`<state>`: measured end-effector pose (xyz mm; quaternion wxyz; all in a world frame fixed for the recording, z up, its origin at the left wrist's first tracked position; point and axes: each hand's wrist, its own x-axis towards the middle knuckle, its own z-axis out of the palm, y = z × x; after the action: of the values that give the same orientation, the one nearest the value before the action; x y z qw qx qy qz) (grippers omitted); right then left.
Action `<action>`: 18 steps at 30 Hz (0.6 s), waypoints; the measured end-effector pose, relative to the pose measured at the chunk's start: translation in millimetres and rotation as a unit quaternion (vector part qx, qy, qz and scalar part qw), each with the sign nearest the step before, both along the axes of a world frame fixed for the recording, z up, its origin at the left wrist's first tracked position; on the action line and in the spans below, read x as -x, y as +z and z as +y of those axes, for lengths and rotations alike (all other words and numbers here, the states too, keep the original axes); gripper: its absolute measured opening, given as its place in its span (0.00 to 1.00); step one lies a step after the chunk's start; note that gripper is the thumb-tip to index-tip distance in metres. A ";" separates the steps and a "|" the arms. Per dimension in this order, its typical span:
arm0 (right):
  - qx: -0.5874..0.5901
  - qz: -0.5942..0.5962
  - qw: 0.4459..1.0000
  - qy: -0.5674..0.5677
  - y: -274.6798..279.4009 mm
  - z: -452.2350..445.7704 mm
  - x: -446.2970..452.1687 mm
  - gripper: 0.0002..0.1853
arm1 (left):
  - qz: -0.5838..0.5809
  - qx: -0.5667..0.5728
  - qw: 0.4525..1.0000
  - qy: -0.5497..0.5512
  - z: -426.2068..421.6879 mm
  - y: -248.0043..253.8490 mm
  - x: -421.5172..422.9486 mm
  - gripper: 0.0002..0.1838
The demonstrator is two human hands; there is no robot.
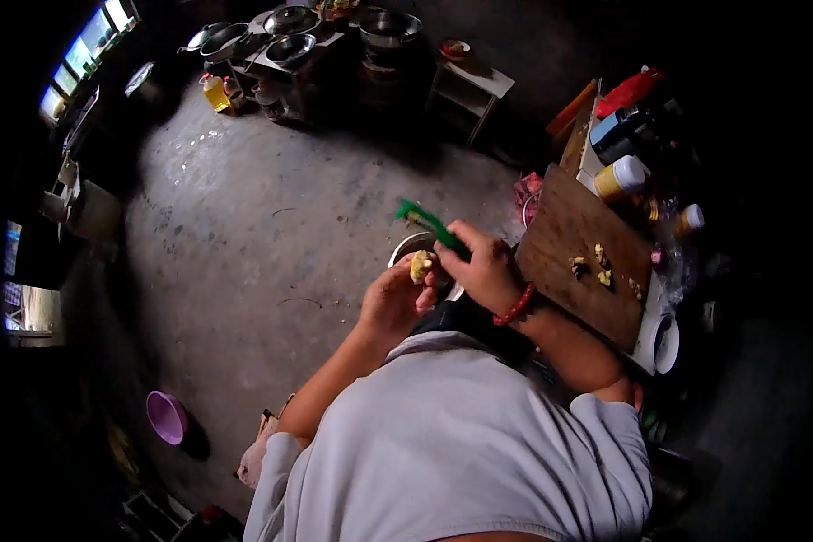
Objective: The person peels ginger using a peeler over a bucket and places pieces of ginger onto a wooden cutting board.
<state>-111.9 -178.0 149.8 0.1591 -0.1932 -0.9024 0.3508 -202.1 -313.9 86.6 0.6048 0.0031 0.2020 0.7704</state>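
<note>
A yellowish, partly peeled piece of ginger [421, 266] is pinched in the fingers of my left hand [394, 298]. My right hand [481, 266], with a red bead bracelet [516, 305] at its wrist, is closed round the handle of a green peeler [429, 222]. The peeler's head points up and to the left, just above the ginger and apart from it. Below both hands stands a pale-rimmed bucket [410, 242], mostly hidden by them. Several more ginger pieces [603, 277] lie on a wooden board [569, 226] to the right.
Jars [620, 178] and bottles stand behind the board, with a white bowl [666, 344] at its near end. A purple basin [166, 417] rests on the concrete floor at left. Pans [291, 51], a yellow oil bottle [215, 93] and a small stool [472, 86] are at the far side.
</note>
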 end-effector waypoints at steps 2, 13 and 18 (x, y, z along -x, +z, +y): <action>0.012 -0.001 0.999 -0.040 -3.1 8.9 -0.8 0.08 | -0.077 -0.058 0.994 -0.050 0.6 -11.7 1.8 0.16; -0.074 -0.149 0.982 -0.094 -76.7 66.1 -73.3 0.09 | 0.027 0.106 0.994 -0.005 28.7 -19.6 -19.9 0.12; -0.177 -0.208 0.960 0.061 -110.7 103.4 -146.1 0.10 | 0.060 0.079 0.991 -0.090 60.8 -58.8 -25.8 0.12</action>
<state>34.2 -74.6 39.2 -0.0220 -0.1751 -0.9733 0.1467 -176.2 -253.0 27.7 0.6565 0.0195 0.2974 0.6930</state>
